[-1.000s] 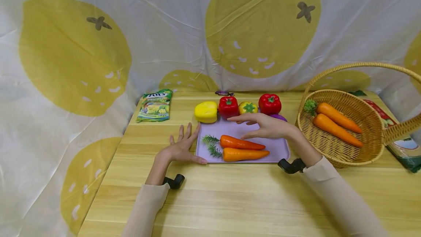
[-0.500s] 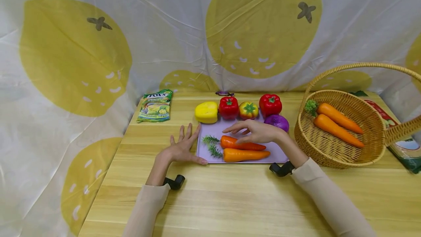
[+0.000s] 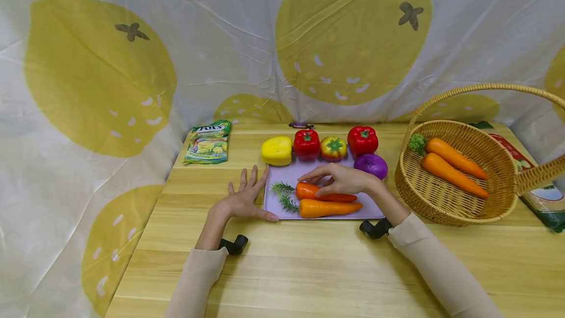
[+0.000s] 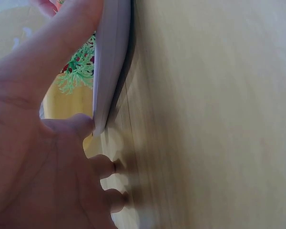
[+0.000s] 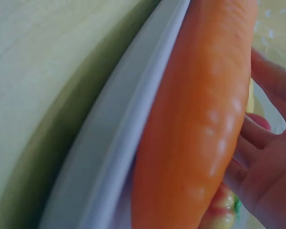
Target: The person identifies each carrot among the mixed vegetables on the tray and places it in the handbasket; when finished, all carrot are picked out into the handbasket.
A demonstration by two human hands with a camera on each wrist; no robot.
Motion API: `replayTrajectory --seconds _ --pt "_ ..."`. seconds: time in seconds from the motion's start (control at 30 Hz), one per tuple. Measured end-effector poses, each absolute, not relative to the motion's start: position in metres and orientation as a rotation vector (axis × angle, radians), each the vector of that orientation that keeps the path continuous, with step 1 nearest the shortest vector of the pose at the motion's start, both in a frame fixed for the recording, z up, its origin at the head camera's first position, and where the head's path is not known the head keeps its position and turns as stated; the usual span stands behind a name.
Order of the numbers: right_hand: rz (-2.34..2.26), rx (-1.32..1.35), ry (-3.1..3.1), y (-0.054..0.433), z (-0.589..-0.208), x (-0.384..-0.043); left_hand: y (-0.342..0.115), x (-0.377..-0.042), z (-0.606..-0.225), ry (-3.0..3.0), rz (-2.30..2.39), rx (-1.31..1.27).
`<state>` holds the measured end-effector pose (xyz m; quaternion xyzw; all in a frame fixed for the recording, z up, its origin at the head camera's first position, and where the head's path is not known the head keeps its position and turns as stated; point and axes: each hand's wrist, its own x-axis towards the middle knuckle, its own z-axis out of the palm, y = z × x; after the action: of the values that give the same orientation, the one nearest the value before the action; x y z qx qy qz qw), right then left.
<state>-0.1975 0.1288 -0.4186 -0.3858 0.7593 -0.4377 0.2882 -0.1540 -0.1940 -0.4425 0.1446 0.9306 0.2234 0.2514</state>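
- My left hand (image 3: pixel 240 202) is resting with fingers spread wide, its thumb and forefinger touching the left edge of the tray (image 3: pixel 282 173), the other fingertips meeting the table (image 3: pixel 282 269).
- My right hand (image 3: pixel 346 179) is arching over the farther carrot (image 3: pixel 307 190), thumb on the near side; whether it is gripping, I cannot tell, the nearer carrot (image 3: pixel 331 208) hiding the fingertips in the right wrist view.
- Both carrots are lying side by side on the tray, leafy ends pointing left.
- Along the tray's far side, a yellow pepper (image 3: pixel 276 151), a red pepper (image 3: pixel 306 145), a tomato (image 3: pixel 333 148) and another red pepper (image 3: pixel 363 140) are forming a row.
- A purple onion (image 3: pixel 372 166) is sitting by the tray's right end.
- Right of the tray, a basket (image 3: pixel 423 205) is holding two more carrots (image 3: pixel 453 175).
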Motion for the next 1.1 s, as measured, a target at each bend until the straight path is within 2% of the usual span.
replayTrajectory --seconds 0.6,0.93,1.1 --pt "-1.059 -1.034 2.101 0.122 -0.420 -0.202 -0.199 -0.161 -0.457 2.543 0.555 0.382" --pt "-1.052 -1.052 2.095 0.122 -0.419 -0.203 -0.194 -0.153 -0.438 2.525 0.604 0.397" --pt "-1.041 -1.039 2.104 0.122 -0.418 -0.202 -0.194 -0.154 -0.442 2.532 0.571 0.387"
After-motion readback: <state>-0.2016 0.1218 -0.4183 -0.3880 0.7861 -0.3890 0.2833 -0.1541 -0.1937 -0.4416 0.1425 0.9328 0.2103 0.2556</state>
